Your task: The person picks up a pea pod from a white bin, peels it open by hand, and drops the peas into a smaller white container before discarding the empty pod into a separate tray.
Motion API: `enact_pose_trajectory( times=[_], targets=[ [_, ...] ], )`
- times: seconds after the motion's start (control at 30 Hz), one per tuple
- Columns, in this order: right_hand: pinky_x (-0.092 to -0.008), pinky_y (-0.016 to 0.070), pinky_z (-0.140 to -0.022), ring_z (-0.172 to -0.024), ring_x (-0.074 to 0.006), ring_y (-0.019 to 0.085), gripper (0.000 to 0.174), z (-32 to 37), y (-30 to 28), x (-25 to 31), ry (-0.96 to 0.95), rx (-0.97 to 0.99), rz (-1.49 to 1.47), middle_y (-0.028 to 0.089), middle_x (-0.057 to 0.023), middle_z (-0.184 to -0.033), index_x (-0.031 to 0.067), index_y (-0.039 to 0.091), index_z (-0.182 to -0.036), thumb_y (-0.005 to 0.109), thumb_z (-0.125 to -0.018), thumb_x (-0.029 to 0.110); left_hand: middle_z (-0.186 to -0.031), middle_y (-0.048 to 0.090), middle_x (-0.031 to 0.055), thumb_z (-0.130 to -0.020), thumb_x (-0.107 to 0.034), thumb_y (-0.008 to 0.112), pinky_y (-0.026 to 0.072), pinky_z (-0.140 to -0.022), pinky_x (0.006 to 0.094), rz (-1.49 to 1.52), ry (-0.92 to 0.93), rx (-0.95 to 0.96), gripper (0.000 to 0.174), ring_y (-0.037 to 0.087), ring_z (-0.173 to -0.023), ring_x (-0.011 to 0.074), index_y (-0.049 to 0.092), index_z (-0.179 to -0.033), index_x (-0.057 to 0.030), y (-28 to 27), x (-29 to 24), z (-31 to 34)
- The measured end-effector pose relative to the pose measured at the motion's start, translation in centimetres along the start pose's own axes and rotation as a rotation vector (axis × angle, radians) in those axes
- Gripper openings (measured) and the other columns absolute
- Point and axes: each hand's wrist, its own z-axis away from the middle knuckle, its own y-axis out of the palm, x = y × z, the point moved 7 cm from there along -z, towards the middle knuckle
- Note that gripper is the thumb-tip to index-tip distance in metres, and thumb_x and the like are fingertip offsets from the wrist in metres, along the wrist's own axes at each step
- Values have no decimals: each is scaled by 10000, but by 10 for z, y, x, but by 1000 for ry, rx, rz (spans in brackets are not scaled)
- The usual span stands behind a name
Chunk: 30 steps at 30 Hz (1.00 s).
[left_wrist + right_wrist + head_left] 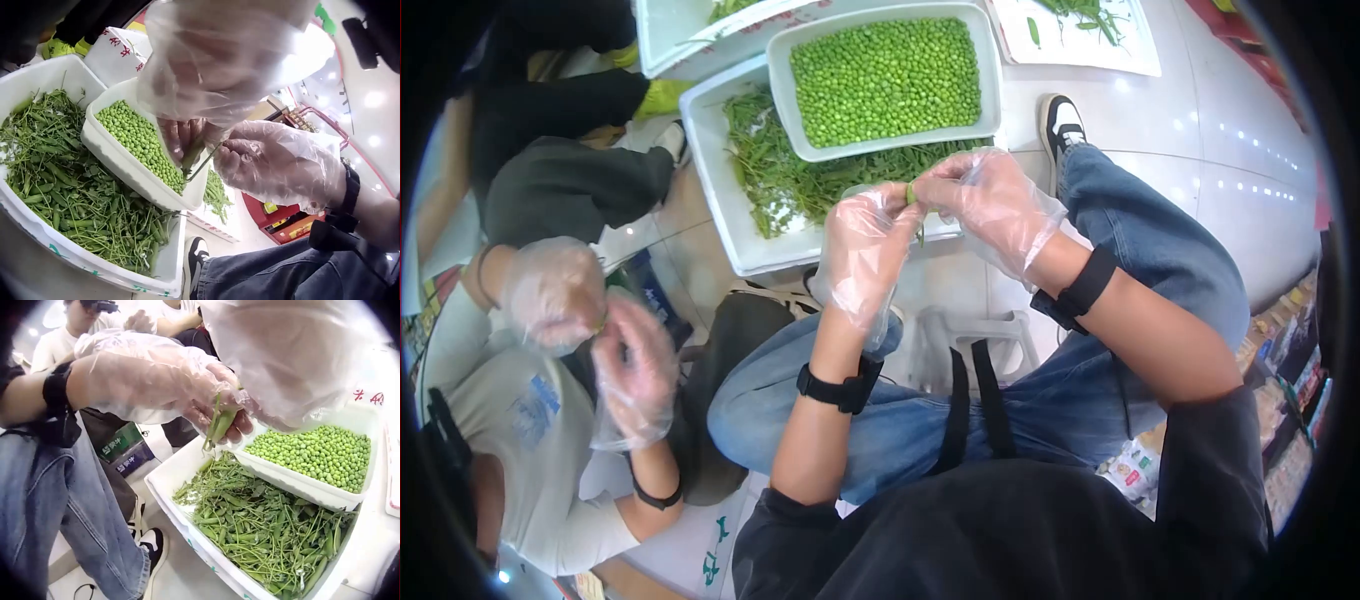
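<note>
Both hands wear clear plastic gloves and meet over the front of a white foam box [740,262]. My left hand [865,245] holds a green pea pod [223,425], whose lower part and thin stem hang below the fingers in the right wrist view. At the pod's upper end, my right hand [998,205] pinches it with thumb and fingertips. Shelled peas [885,80] fill a white tub [990,100] just beyond the hands. Under the tub, the foam box holds a heap of pods and leafy stems [81,181]. The fingers hide part of the pod.
To the left sits another person, whose gloved hands [635,350] are close together. A second foam box [665,40] stands behind the tub, and a white lid [1140,50] with some pods lies at the right. A grey stool [1015,335] is between the knees.
</note>
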Motion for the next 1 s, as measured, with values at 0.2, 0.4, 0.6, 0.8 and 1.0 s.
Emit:
enact_pose_trajectory(
  times=[0.2, 0.4, 0.6, 0.8, 1.0],
  targets=[
    [-281, 526, -695, -736, -136, 654, 194, 9, -2, -2, 162, -35, -206, 730, -106, -818, -59, 739, -888, 753, -829, 125, -933, 758, 166, -958, -149, 651, 537, -769, 359, -141, -48, -3, 245, 702, -816, 223, 718, -1108, 32, 5, -23, 12],
    [-245, 499, -771, -825, -117, 633, 193, 16, 1, 19, 174, 29, -197, 708, -71, -880, -53, 714, -961, 757, -876, 115, -991, 747, 129, -973, -95, 674, 541, -815, 287, 147, -113, -272, 232, 694, -878, 146, 706, -1150, 52, 2, -16, 17],
    [-244, 500, -670, -739, -94, 641, 183, 13, -11, 12, 200, 22, 38, 728, -77, -807, -51, 737, -927, 730, -885, 127, -944, 743, 75, -949, -43, 702, 525, -787, 229, 268, -386, -226, 215, 673, -853, 94, 728, -1138, 54, 11, -2, 22],
    [-257, 501, -674, -728, -91, 625, 168, 9, 10, -28, 371, -143, -158, 720, -87, -782, -54, 721, -917, 706, -883, 109, -844, 730, 86, -905, 11, 697, 508, -687, 243, 67, -523, -315, 180, 637, -765, 85, 753, -1071, 53, 6, 16, 11],
    [-250, 505, -708, -748, -88, 618, 92, 0, 1, -42, 412, -168, -114, 712, -51, -825, -33, 724, -939, 698, -889, 40, -867, 732, 77, -925, 8, 683, 507, -708, 230, 140, -579, -297, 186, 628, -800, 74, 742, -1091, 69, 17, 31, 3]
  ],
)
